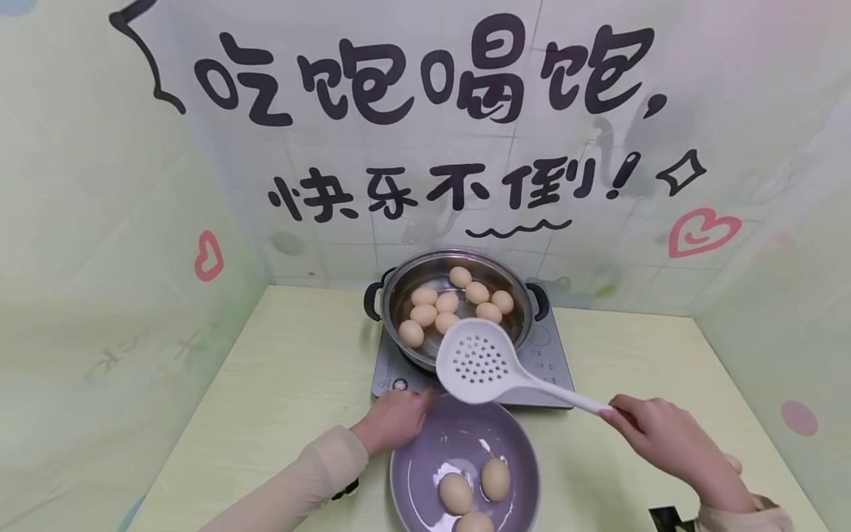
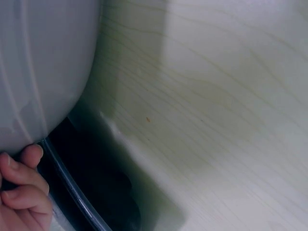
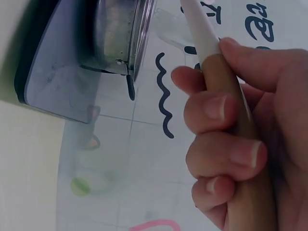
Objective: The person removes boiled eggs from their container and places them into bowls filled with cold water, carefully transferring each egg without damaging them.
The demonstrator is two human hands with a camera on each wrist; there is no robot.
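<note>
My right hand (image 1: 671, 440) grips the wooden handle (image 3: 224, 86) of a white slotted spoon (image 1: 480, 362), fingers wrapped round it. The spoon's perforated head hangs over the pot's near rim and the cooker's front, with no egg on it. At the purple-grey bowl's (image 1: 439, 428) upper left rim, my left hand (image 1: 395, 421) holds the edge; its curled fingers (image 2: 26, 197) show against the outer wall in the left wrist view, the thumb hidden there. Three brown eggs (image 1: 495, 479) lie in the bowl's lower half. Several more eggs (image 1: 423, 315) sit in the steel pot (image 1: 399, 284), mostly toward its left and back.
The pot, with black side handles (image 1: 373, 299), stands on a flat induction cooker (image 1: 555, 355) behind the bowl. Both are on a pale wood-grain table (image 1: 299, 355). Printed sheeting (image 1: 412, 148) with black lettering encloses the back and sides.
</note>
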